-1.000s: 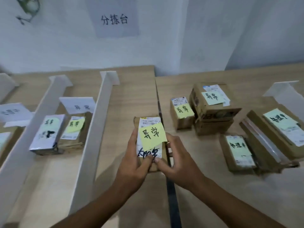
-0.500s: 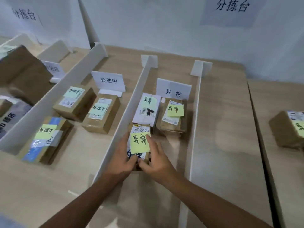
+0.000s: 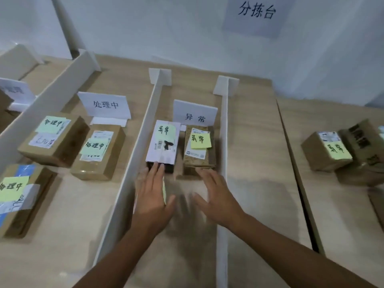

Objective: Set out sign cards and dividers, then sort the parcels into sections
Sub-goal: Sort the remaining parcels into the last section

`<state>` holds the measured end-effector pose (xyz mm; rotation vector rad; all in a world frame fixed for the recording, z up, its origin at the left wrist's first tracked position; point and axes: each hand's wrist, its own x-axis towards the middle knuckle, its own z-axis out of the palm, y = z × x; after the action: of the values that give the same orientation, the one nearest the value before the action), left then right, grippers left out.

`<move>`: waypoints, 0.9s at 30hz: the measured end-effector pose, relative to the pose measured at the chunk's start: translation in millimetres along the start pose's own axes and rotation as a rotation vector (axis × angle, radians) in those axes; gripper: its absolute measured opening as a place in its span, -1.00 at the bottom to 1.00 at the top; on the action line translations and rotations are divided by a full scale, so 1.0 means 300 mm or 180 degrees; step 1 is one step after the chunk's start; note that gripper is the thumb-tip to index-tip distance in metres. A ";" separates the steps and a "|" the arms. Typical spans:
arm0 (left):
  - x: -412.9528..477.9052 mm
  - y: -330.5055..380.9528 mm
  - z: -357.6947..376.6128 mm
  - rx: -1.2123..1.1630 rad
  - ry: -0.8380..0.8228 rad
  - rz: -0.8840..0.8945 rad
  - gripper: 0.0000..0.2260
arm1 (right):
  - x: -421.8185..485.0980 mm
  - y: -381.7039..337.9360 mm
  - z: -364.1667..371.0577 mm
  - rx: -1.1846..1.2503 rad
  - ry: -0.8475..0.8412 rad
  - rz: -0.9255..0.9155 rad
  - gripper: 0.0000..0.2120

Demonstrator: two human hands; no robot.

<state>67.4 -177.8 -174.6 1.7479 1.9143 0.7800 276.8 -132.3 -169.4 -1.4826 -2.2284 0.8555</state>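
Dividers: the white dividers [image 3: 135, 163] stand upright.
Sign cards: the 异常 card [image 3: 195, 113] and the 处理中 card [image 3: 105, 104] are set out.
异常 section: a white parcel [image 3: 163, 142] and a brown parcel [image 3: 198, 146] lie side by side.
Hands: the left hand [image 3: 153, 196] is flat, with its fingertips at the white parcel's near end (anything beneath it is blurred). The right hand [image 3: 216, 196] is spread and holds nothing.
Left to do: a note-tagged parcel [image 3: 326, 150] sits on the right table [image 3: 311, 204], outside the sections.
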 end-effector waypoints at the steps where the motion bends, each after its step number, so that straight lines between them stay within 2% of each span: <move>1: 0.033 0.066 0.021 0.0078 -0.0117 0.0135 -0.26 | -0.029 0.049 -0.086 -0.0128 0.0170 0.0013 -0.33; 6: 0.158 0.499 0.264 0.0334 -0.0337 0.0931 -0.30 | -0.300 0.408 -0.511 -0.0587 0.0808 0.0434 -0.36; 13: 0.095 1.107 0.911 0.0417 -0.0856 0.1672 -0.23 | -0.819 1.026 -0.930 -0.0922 0.1149 0.1548 -0.37; 18: 0.000 1.421 1.383 0.0295 -0.1362 0.1719 -0.27 | -1.011 1.440 -1.061 -0.0724 0.1177 0.2107 -0.36; 20: -0.023 1.507 1.548 0.0274 -0.1591 0.1617 -0.28 | -1.041 1.564 -1.064 -0.0736 0.1153 0.2138 -0.35; 23: -0.046 1.604 1.728 0.0124 -0.1902 0.1357 -0.31 | -1.054 1.671 -1.031 -0.0794 0.1191 0.2159 -0.35; 27: -0.076 1.647 1.849 -0.0419 -0.1913 0.1089 -0.44 | -1.034 1.722 -0.992 -0.0901 0.1364 0.2188 -0.36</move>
<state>802.1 -112.6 -264.8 1.9649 1.1666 0.4027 941.3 -183.4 -256.2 -2.3645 -1.5729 0.3252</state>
